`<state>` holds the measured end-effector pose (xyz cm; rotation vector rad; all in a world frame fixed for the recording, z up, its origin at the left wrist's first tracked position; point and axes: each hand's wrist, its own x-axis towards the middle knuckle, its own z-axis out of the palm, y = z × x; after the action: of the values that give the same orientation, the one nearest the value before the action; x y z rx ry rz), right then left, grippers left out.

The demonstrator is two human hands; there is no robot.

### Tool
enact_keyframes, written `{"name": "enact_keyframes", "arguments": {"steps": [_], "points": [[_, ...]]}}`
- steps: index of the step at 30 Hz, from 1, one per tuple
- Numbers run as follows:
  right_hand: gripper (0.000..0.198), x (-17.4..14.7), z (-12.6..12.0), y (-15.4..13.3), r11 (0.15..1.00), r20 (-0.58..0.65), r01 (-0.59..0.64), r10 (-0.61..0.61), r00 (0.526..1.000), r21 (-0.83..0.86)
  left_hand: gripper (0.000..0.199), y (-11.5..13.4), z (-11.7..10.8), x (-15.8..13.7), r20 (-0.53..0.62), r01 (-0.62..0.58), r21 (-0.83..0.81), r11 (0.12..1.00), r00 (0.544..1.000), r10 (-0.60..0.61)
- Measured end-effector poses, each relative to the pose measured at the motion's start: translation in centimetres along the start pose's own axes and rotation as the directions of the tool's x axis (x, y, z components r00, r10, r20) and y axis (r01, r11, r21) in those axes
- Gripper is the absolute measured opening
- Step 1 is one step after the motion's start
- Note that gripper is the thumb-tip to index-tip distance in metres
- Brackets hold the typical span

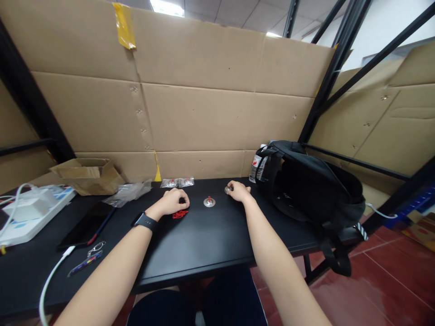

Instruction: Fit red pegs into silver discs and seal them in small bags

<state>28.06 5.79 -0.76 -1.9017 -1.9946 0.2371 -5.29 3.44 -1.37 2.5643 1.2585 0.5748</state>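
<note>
On the black table, a small silver disc [208,203] with an upright red stem looks like a spinning top. To its left, my left hand [174,200] rests with its fingers curled in; what they hold, if anything, is hidden. A tangle of red string [180,214] lies right below those fingers. On the other side, my right hand [239,190] pinches a small round metal disc [228,190] between thumb and fingers, close above the table or touching it. Two small clear packets [177,182] with round items inside lie behind my left hand.
A black backpack [306,181] and a water bottle [257,166] stand at the right. At left are an open cardboard box [87,176], clear plastic wrap [129,194], a phone [84,226], a keychain [86,261] and a white power strip [34,217]. Cardboard walls the back.
</note>
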Motion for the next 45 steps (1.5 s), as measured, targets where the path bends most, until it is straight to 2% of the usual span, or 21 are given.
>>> {"name": "enact_keyframes", "arguments": {"steps": [5,12,22,29,33,36,39,41,45], "points": [[0.025,0.1,0.1,-0.1,1.0,-0.016,-0.005,0.005,1.0,-0.002,0.019,0.4,-0.2,0.0,-0.033,-0.004,0.039,0.999,0.999,0.005],[0.022,0.3,0.3,0.1,0.999,-0.041,-0.018,0.019,0.999,0.026,0.017,0.4,-0.4,0.0,-0.089,-0.016,0.013,1.0,0.996,0.017],[0.027,0.4,0.1,0.1,0.998,-0.061,-0.043,0.046,0.997,0.052,0.017,1.1,-0.8,0.0,-0.177,-0.07,-0.197,0.978,0.984,0.035],[0.039,0.6,0.2,0.3,0.99,-0.122,-0.053,0.069,0.99,0.127,0.019,1.1,-1.2,0.0,-0.187,-0.036,-0.216,0.976,0.982,-0.005],[0.038,0.9,0.5,0.3,0.965,-0.186,0.0,0.051,0.981,0.262,0.025,1.2,-1.4,-0.1,-0.193,0.032,-0.23,0.973,0.978,-0.078],[0.038,1.0,1.0,-0.5,0.856,-0.205,0.134,-0.034,0.978,0.5,0.029,1.2,-1.2,0.0,-0.245,0.05,-0.318,0.947,0.96,-0.133],[0.04,0.4,1.5,-2.6,0.655,-0.211,0.26,-0.154,0.965,0.709,0.029,1.4,-0.8,0.4,-0.274,-0.013,-0.462,0.887,0.953,-0.129],[0.042,-0.4,1.8,-4.4,0.553,-0.197,0.291,-0.224,0.954,0.781,0.029,1.6,-0.5,0.6,-0.279,-0.028,-0.508,0.861,0.951,-0.134],[0.041,-2.3,2.2,-7.6,0.415,-0.17,0.298,-0.318,0.933,0.859,0.028,2.3,-0.2,0.9,-0.285,-0.043,-0.494,0.868,0.952,-0.115]]}}
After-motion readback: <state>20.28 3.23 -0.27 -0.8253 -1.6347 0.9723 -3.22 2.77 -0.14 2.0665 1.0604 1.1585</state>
